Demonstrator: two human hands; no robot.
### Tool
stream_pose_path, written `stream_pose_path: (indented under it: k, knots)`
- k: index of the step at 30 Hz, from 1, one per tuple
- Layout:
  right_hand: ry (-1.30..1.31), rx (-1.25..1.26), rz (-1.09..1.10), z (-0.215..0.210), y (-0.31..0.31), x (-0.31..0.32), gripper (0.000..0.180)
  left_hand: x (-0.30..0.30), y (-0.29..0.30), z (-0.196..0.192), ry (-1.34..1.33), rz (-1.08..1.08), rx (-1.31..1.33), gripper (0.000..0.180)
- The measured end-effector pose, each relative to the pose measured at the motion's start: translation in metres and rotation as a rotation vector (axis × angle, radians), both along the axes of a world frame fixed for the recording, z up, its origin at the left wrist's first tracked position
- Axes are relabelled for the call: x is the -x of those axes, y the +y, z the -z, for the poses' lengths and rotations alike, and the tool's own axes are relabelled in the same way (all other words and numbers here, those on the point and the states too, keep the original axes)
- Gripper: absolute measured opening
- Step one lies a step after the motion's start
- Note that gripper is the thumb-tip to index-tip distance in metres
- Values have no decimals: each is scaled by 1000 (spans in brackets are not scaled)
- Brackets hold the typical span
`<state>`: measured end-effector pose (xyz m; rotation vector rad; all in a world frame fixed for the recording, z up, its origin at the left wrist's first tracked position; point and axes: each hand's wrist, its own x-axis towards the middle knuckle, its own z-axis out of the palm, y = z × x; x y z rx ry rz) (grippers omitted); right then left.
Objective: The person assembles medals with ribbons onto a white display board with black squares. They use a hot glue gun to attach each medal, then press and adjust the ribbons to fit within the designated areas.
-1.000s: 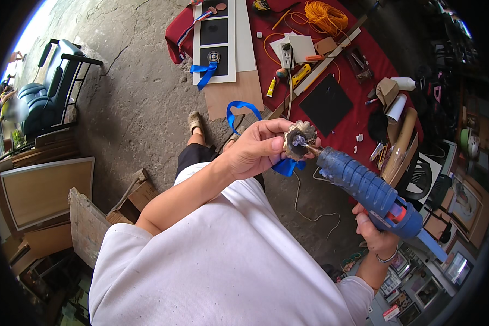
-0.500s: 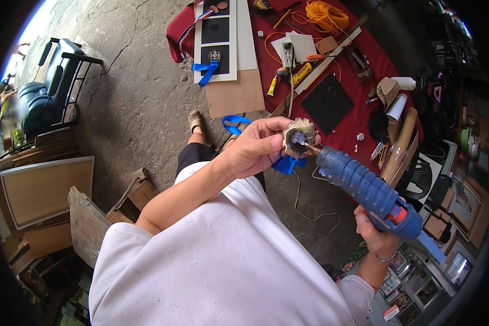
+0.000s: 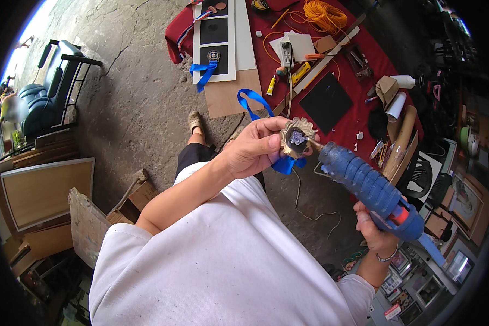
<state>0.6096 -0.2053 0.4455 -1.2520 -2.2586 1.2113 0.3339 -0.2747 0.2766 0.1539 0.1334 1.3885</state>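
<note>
My left hand (image 3: pixel 258 145) pinches a medal (image 3: pixel 308 129) with a scalloped, gold-toned rim between thumb and fingers. A clear, shiny blob of glue sits in the medal's dark middle. From the medal a blue ribbon (image 3: pixel 289 164) hangs below the fingers, and a loop of blue ribbon rises above the hand. My right hand (image 3: pixel 372 228) is wrapped round the handle of a blue hot glue gun (image 3: pixel 358 176). The gun's nozzle points at the medal, close to its right rim; whether it touches is hard to tell. A pale blue glue stick protrudes from the gun's rear.
A red-covered table (image 3: pixel 364 70) ahead bears a white frame with black panels and another medal (image 3: pixel 214 56), a black square sheet (image 3: pixel 327 102), orange cord (image 3: pixel 323 16), a power strip (image 3: pixel 286 53) and rolled paper. A green armchair (image 3: pixel 54 87) stands left. Boards lean lower left.
The glue gun's nozzle has drawn back from the medal's middle toward its right rim. More of the glue blob shows. The blue ribbon loop has swung upward.
</note>
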Motion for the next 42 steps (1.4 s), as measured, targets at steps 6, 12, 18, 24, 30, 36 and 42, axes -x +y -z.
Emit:
stream_pose_path:
  k: [6, 12, 18, 24, 30, 36, 42]
  knots:
    - [14, -42, 29, 0, 0, -1, 19, 0, 0, 4, 26, -9, -7, 54]
    - [17, -364, -275, -10, 15, 18, 22, -1, 2, 2, 66, -39, -10, 54]
    - [-65, -375, -332, -20, 22, 24, 25, 2, 6, -3, 194, -82, -9, 53]
    - [-130, -127, -178, -20, 19, -3, 36, -3, 7, 3, 267, -125, 52, 50]
    - [438, 357, 122, 49, 57, -35, 43, 2, 6, 20, 384, -191, 125, 43]
    - [169, -133, 588, 293, 100, -30, 34, 76, -60, 3, 611, -441, 217, 72]
    - [76, -189, 784, 445, 119, -25, 40, 211, -164, -47, 698, -908, -33, 99]
